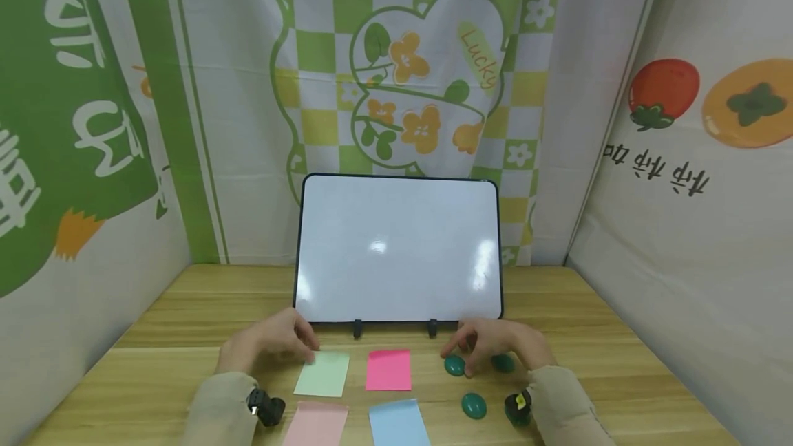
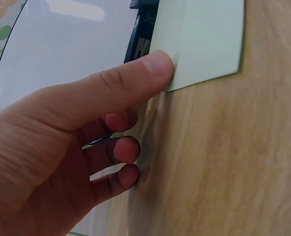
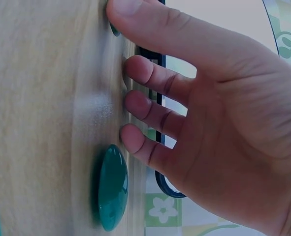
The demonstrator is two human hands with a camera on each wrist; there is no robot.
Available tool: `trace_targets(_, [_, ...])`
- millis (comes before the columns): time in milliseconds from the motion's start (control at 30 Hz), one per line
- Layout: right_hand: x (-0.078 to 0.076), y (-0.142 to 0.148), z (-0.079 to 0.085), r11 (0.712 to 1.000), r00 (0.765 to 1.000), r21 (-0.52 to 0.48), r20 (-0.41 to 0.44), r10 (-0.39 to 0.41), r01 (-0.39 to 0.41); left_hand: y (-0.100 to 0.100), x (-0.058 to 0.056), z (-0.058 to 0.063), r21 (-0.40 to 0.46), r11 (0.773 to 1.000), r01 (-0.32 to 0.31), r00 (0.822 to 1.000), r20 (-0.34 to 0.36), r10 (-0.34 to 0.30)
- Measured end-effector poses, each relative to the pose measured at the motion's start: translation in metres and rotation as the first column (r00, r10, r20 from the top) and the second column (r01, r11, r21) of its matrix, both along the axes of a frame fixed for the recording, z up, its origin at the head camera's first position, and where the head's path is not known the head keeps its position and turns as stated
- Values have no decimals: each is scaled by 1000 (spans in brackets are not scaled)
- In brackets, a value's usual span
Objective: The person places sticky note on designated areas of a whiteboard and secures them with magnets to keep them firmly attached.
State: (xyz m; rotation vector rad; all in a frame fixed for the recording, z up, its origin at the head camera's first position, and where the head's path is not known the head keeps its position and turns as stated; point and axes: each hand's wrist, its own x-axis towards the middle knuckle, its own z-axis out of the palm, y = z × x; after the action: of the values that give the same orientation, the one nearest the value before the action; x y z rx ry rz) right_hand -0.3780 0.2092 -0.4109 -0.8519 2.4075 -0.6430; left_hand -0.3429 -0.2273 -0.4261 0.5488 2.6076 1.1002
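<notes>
I have the left hand (image 1: 279, 337) pinching a corner of the pale green note (image 1: 325, 375) on the desk (image 1: 619, 370), the right hand (image 1: 503, 338) gripping a green disc (image 1: 454, 365). Between them lies a bright pink note (image 1: 388, 369), before the whiteboard (image 1: 399, 253).

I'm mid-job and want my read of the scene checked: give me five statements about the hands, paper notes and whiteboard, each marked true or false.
1. The left hand touches a corner of the pale green square paper note. True.
2. In the head view, the bright pink square paper note lies right of the pale green note. True.
3. The right hand rests on the bright pink note. False: its finger and thumb are at a glossy teal oval piece.
4. The black-framed whiteboard lies flat. False: it stands up behind the notes.
5. The light blue paper note is farther from the whiteboard than the bright pink note. True.
</notes>
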Motion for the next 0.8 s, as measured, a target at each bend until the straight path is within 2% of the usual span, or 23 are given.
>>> trace_targets(433, [3,0,-1,999,999,-33,9,-36,36,-1,-5,-4,-28,999,33,999,-38,-34])
trace_targets(800, [4,-4,1,1000,999,-9,-46,2,-2,-2,-2,-2,13,1000,26,999,-37,-26])
